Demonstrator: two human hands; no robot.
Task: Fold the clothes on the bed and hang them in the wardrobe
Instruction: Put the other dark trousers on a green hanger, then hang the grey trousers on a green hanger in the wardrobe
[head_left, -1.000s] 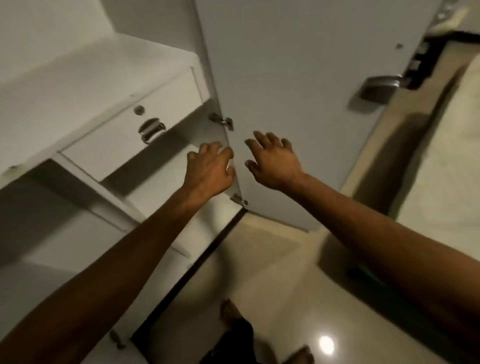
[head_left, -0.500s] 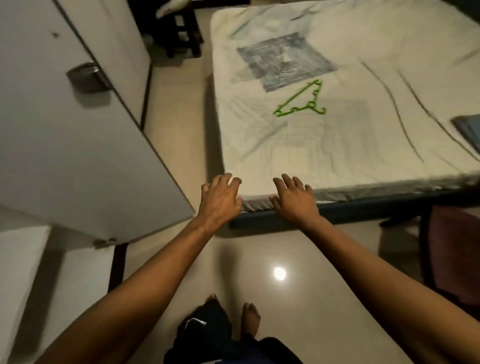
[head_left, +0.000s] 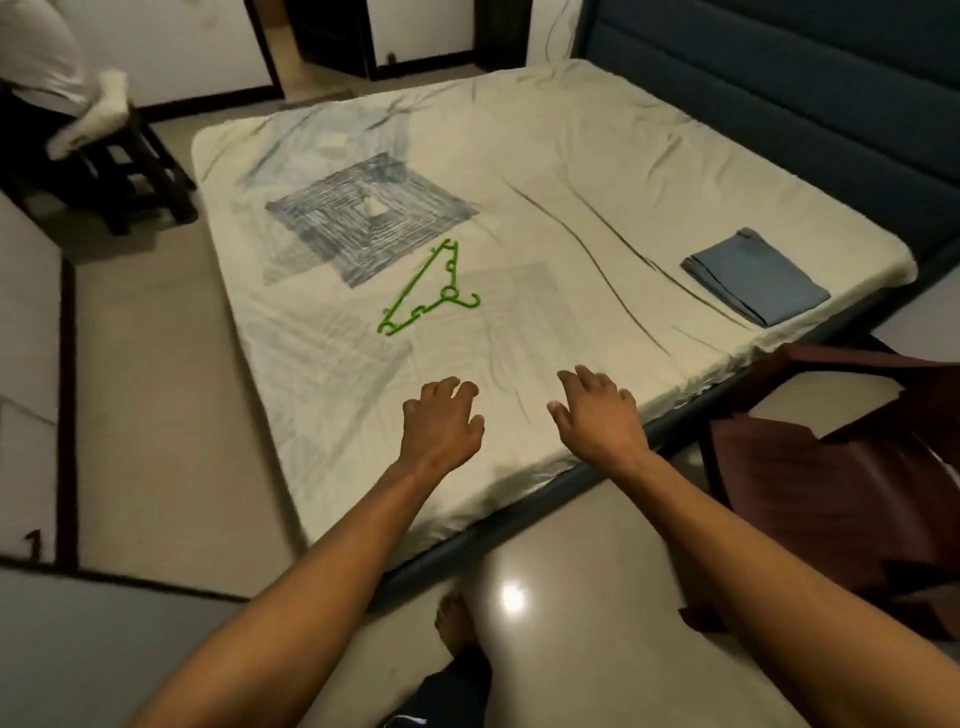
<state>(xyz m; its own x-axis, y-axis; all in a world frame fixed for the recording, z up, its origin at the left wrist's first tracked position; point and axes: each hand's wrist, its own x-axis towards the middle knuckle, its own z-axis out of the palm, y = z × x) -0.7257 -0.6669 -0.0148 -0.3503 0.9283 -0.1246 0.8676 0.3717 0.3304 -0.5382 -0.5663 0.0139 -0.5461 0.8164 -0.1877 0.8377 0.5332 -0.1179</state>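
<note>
Clothes on the bed (head_left: 597, 171) come down to one folded blue garment (head_left: 756, 275), lying flat near the right edge of the mattress, close to the dark blue headboard (head_left: 779, 78). A green hanger (head_left: 428, 291) rests on the sheet nearer the middle, just below a blue-grey square print, and well apart from the garment. We hold both arms out over the near edge of the bed. Our left hand (head_left: 441, 423) has its fingers (head_left: 460, 389) loosely curled downward with nothing between them; whether the tips touch the sheet we cannot tell. Our right hand (head_left: 597, 415) is spread more widely, fingers relaxed and slightly bent, thumb out to the side, also grasping nothing. Both hands are near each other but apart, and well short of the hanger. A bare foot (head_left: 454, 621) stands on the glossy floor below. A dark red chair (head_left: 852, 467) sits at the right, beside the bed corner, and a dark stool (head_left: 132, 171) stands at the far left.
</note>
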